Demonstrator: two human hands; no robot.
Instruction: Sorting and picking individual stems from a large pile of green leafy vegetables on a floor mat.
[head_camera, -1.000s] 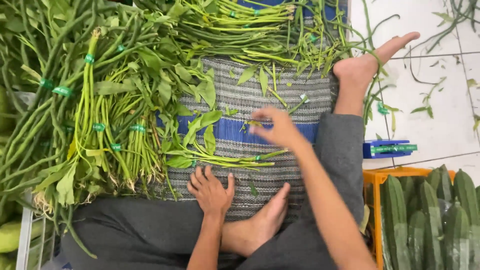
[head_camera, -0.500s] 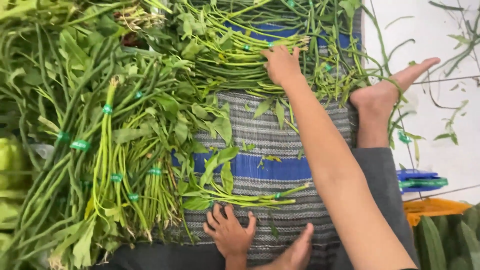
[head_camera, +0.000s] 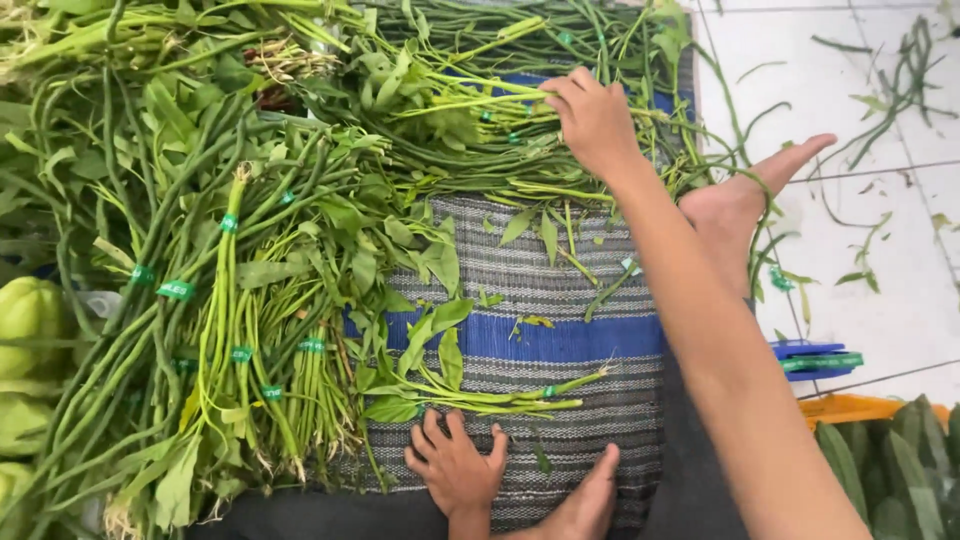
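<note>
Partly buried, my right hand (head_camera: 592, 120) closes on far leafy stems (head_camera: 470, 105) — left hand (head_camera: 455, 465) splayed flat on the near striped mat (head_camera: 570, 335); an orange crate (head_camera: 850, 408) is cut off right.

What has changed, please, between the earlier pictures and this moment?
The right hand moved from the mat's blue stripe forward to the far heap of leafy green stems, fingers now on them. The left hand stayed flat on the striped woven mat; the banded bundles lie as before.
</note>
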